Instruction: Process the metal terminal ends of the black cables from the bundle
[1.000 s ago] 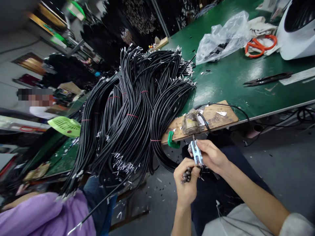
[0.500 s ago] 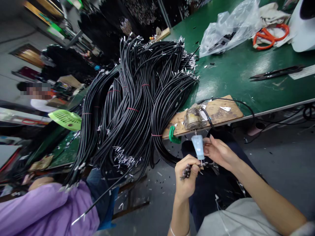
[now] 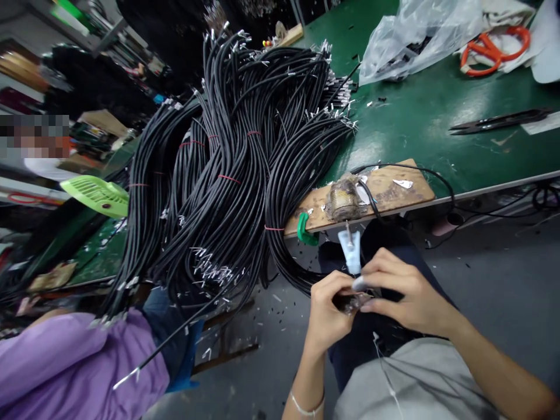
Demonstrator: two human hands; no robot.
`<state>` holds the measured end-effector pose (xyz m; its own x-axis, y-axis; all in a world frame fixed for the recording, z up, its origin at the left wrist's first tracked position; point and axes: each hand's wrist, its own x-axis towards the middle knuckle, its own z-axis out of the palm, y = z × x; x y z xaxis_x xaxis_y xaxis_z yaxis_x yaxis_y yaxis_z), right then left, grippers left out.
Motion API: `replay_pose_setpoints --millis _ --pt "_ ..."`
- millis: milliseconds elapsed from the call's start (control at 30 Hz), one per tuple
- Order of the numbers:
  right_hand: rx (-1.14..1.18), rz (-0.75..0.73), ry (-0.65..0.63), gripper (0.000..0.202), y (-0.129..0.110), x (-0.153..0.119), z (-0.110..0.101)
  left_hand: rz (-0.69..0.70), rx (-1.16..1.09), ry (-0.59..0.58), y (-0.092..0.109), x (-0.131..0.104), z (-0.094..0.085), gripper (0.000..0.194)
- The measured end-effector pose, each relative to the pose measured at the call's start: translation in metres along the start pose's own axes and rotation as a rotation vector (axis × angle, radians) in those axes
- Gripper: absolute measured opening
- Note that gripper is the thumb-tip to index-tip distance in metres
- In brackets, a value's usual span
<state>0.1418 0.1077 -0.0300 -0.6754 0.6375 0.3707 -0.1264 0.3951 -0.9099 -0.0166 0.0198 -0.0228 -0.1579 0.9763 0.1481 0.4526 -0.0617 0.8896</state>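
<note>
My left hand [image 3: 330, 309] is closed around a bundle of black cables [image 3: 297, 277], near their ends. The fingers of my right hand [image 3: 402, 291] are bent in against those ends, slightly blurred; what they pinch is hidden. Just beyond my fingertips a light blue tapered piece [image 3: 350, 251] hangs on the shaft of a small, grimy motor [image 3: 343, 199]. That motor is fixed on a wooden board [image 3: 394, 195], which a green clamp [image 3: 306, 230] grips at the table edge.
A large heap of black cables [image 3: 236, 140], tied with red bands, covers the table's left part. On the green table [image 3: 406, 128] lie black scissors [image 3: 499, 121], orange-handled scissors [image 3: 494, 52] and a plastic bag [image 3: 415, 44]. A person in a purple top [image 3: 83, 361] sits at left.
My right hand has moved in from beside the blue piece to the cable ends at my left hand. The blue piece looks turned on its shaft. The view has shifted slightly.
</note>
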Motion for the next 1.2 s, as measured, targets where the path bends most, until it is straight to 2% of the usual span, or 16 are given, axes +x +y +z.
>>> replay_pose_setpoints --millis 67,200,267,300,367,433,500,567,700,800,867,967,1100,1167,1200 --pt "-0.042 -0.058 0.03 0.006 -0.006 0.006 0.007 -0.043 0.034 -0.001 0.003 -0.002 -0.002 0.009" --pt "0.024 0.035 0.289 0.016 -0.002 0.006 0.027 -0.088 -0.035 0.046 0.009 -0.011 -0.003 0.006" --pt "0.194 0.129 0.425 0.021 0.0 0.004 0.04 -0.063 -0.054 0.1 0.01 -0.014 0.0 0.006" --pt "0.353 0.199 0.47 0.022 0.001 0.003 0.047 -0.048 -0.052 0.135 0.009 -0.016 0.002 0.006" --pt "0.764 0.379 0.471 0.024 0.001 0.001 0.059 -0.027 -0.039 0.198 0.007 -0.017 0.006 0.005" --pt "1.12 0.527 0.383 0.025 0.001 0.001 0.066 -0.015 -0.036 0.226 0.006 -0.018 0.009 0.004" --pt "1.253 0.566 0.283 0.027 0.002 0.001 0.066 0.001 -0.028 0.215 0.006 -0.019 0.01 0.005" --pt "1.149 0.489 0.245 0.023 0.004 0.0 0.061 0.009 -0.001 0.195 0.007 -0.019 0.009 0.01" --pt "0.639 0.179 0.3 0.013 0.011 -0.004 0.045 -0.002 0.086 0.164 0.014 -0.019 0.006 0.022" --pt "0.377 0.009 0.201 0.014 0.016 -0.004 0.034 -0.031 0.108 0.12 0.019 -0.018 0.003 0.03" --pt "0.329 -0.055 0.156 0.014 0.019 -0.003 0.031 -0.071 0.081 0.072 0.021 -0.017 0.0 0.035" --pt "0.428 -0.044 0.193 0.013 0.018 0.0 0.037 -0.11 0.011 0.007 0.02 -0.015 -0.004 0.038" --pt "0.804 0.202 0.294 0.027 0.006 -0.001 0.057 -0.093 -0.15 -0.006 0.016 -0.014 -0.003 0.031" --pt "0.795 0.268 0.39 0.025 0.001 -0.003 0.064 -0.11 -0.21 0.039 0.015 -0.014 0.002 0.028" --pt "0.678 0.24 0.463 0.021 -0.001 -0.003 0.066 -0.126 -0.218 0.066 0.016 -0.014 0.004 0.029"
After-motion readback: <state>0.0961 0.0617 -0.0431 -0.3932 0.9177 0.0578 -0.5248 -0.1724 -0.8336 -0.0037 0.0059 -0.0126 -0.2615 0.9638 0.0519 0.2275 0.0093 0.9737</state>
